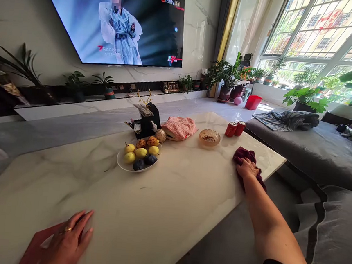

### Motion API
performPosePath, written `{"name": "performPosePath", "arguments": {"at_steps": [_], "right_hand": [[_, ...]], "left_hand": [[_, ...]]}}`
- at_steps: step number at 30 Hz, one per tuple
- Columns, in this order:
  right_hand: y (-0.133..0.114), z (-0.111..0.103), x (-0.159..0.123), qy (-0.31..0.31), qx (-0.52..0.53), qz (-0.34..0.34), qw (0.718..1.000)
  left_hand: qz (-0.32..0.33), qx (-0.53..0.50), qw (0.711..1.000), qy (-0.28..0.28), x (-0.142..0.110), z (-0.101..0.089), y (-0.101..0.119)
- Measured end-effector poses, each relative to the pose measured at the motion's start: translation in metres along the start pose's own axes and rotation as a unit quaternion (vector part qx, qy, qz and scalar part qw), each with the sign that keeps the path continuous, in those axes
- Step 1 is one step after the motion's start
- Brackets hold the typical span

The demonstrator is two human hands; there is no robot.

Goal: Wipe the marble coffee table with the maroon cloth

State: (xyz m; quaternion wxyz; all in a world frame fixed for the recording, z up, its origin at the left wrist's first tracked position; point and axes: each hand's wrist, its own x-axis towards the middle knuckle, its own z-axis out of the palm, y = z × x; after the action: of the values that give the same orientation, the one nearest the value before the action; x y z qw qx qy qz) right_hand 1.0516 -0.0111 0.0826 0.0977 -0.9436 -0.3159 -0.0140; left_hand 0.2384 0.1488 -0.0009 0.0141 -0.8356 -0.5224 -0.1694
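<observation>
My right hand (247, 168) presses a dark red cloth (244, 155) onto the white marble coffee table (163, 205), near its right edge. The cloth bunches beyond my fingers and trails under my wrist. My left hand (68, 239) lies flat on the near left part of the table top, fingers spread, a ring on one finger, holding nothing. A red shape shows beneath that hand's wrist; I cannot tell what it is.
On the table stand a white plate of fruit (139, 155), a black organiser box (147, 121), a pink cloth (179, 127), a glass dish (209, 137) and two red cans (235, 128). A grey sofa (318, 152) lies right. A wall TV (118, 20) and potted plants (228, 77) are beyond.
</observation>
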Motion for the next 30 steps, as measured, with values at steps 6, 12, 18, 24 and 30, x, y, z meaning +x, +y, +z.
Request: {"name": "performPosePath", "arguments": {"at_steps": [6, 12, 18, 24, 30], "right_hand": [[-0.012, -0.013, -0.031, -0.054, 0.01, -0.07, 0.996], [-0.036, -0.004, -0.093, -0.093, 0.033, -0.248, 0.964], [-0.057, -0.005, -0.125, -0.138, 0.079, -0.374, 0.914], [-0.081, 0.007, -0.172, -0.151, 0.075, -0.448, 0.878], [-0.094, 0.017, -0.229, -0.146, 0.084, -0.486, 0.858]], "left_hand": [[0.015, -0.001, 1.0, 0.001, -0.001, 0.007, -0.004], [0.023, -0.013, 1.0, -0.012, 0.001, 0.012, -0.01], [0.021, -0.02, 1.0, 0.0, 0.004, 0.015, -0.015], [0.023, -0.016, 1.0, -0.005, 0.003, 0.02, -0.024], [0.003, -0.016, 1.0, -0.011, 0.004, 0.01, -0.014]]}}
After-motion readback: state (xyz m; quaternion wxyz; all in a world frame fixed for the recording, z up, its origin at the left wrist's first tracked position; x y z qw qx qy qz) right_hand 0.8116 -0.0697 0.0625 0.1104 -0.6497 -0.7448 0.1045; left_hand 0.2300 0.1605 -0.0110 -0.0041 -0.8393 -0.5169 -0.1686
